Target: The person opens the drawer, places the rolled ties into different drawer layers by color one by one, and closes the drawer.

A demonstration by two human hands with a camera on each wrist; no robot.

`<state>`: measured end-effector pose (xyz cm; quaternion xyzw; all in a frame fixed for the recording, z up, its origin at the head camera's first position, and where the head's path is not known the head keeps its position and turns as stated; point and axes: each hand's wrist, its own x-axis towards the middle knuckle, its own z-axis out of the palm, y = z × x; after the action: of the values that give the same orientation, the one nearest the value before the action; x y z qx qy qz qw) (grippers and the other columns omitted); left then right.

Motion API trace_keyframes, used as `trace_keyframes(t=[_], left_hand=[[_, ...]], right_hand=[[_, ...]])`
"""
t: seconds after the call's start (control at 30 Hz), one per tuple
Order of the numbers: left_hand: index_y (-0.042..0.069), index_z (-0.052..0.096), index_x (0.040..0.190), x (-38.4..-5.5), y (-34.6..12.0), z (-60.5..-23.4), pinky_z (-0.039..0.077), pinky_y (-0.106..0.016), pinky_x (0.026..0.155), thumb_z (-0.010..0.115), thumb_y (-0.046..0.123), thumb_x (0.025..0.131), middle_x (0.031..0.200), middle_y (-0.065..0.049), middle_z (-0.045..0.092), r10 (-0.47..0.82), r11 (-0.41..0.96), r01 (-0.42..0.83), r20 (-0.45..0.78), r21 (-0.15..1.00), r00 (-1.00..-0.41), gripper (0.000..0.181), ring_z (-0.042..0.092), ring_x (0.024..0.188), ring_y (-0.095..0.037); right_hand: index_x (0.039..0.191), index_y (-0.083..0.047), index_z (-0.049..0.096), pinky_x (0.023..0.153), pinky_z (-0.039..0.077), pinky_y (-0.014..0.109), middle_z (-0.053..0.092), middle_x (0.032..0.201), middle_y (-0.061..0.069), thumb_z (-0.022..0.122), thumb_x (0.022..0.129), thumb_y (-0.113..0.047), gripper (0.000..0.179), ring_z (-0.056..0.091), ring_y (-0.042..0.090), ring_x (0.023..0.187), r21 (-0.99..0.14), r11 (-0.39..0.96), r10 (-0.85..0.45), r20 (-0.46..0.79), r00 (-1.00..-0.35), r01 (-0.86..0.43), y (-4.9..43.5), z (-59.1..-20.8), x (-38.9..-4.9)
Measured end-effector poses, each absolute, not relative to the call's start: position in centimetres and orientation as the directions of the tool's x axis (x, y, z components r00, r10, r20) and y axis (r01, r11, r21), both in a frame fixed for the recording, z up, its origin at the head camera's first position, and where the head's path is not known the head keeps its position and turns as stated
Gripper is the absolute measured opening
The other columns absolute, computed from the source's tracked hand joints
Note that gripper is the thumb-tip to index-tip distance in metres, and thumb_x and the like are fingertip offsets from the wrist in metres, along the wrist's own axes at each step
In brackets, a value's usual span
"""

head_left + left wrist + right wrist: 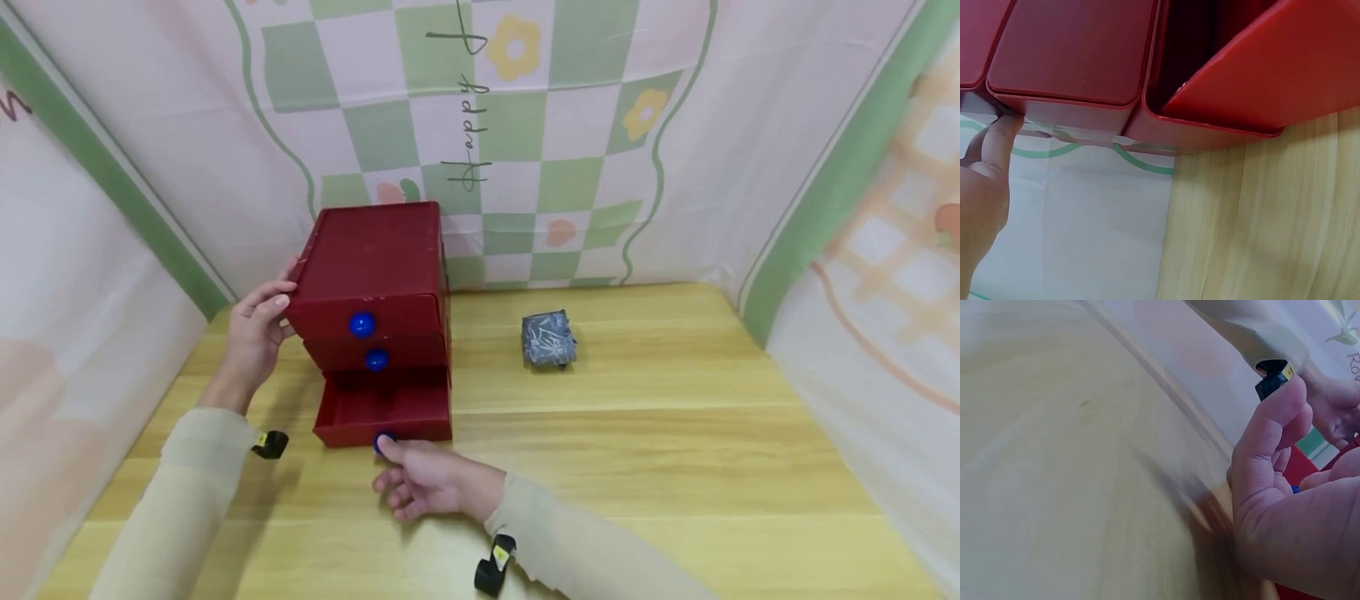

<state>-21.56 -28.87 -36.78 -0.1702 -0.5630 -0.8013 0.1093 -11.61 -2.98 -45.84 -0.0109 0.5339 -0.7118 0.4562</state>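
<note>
A dark red three-drawer cabinet [375, 250] stands at the back left of the table. Its bottom drawer [348, 435] is pulled out, with its bare floor showing; the upper two are closed. My right hand [435, 479] holds the bottom drawer's blue knob [377, 446] at the thumb tip, the other fingers curled below it. In the right wrist view, a bit of the blue knob [1295, 489] shows between thumb and fingers. My left hand [255, 342] rests against the cabinet's left side near the top, fingers extended. The left wrist view shows a finger [1000, 140] touching that side.
A small dark grey packet [549, 339] with white web-like lines lies right of the cabinet on the wooden table [637, 467]. Two more blue knobs stick out from the upper drawers. Patterned cloth [585, 192] hangs behind and on both sides.
</note>
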Motion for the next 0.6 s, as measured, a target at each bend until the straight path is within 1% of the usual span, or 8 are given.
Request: trace_keyframes(t=[0.3,0.47,0.6], left_hand=[[0.009,0.074,0.104,-21.6,-29.3,-36.9,0.059,-0.032,0.079,0.052,0.004,0.103,0.160,-0.013,0.038,0.012,-0.349,0.380,0.410,0.857,-0.912,0.022,0.049,0.138,-0.028],[0.009,0.074,0.105,-21.5,-29.2,-36.9,0.059,-0.032,0.079,0.053,0.005,0.103,0.161,-0.013,0.037,0.023,-0.352,0.371,0.404,0.859,-0.914,0.022,0.049,0.137,-0.027],[0.009,0.075,0.105,-21.5,-29.0,-36.9,0.059,-0.032,0.077,0.054,0.006,0.103,0.161,-0.013,0.037,0.027,-0.356,0.374,0.409,0.857,-0.912,0.021,0.052,0.134,-0.025]], right_hand=[[0.127,-0.011,0.049,0.052,0.051,0.025,0.063,0.077,0.000,0.044,0.108,-0.044,0.039,0.051,0.010,0.055,-0.783,0.044,-0.683,-0.477,-0.554,0.621,-2.9,-45.5,-9.8],[0.126,-0.011,0.049,0.052,0.049,0.026,0.063,0.076,-0.001,0.044,0.107,-0.045,0.039,0.051,0.010,0.055,-0.776,0.048,-0.683,-0.485,-0.546,0.629,-2.7,-45.6,-8.8],[0.124,-0.012,0.049,0.052,0.049,0.026,0.063,0.076,-0.001,0.045,0.107,-0.046,0.038,0.051,0.010,0.055,-0.761,0.064,-0.707,-0.491,-0.508,0.646,-2.5,-45.7,-8.3]])
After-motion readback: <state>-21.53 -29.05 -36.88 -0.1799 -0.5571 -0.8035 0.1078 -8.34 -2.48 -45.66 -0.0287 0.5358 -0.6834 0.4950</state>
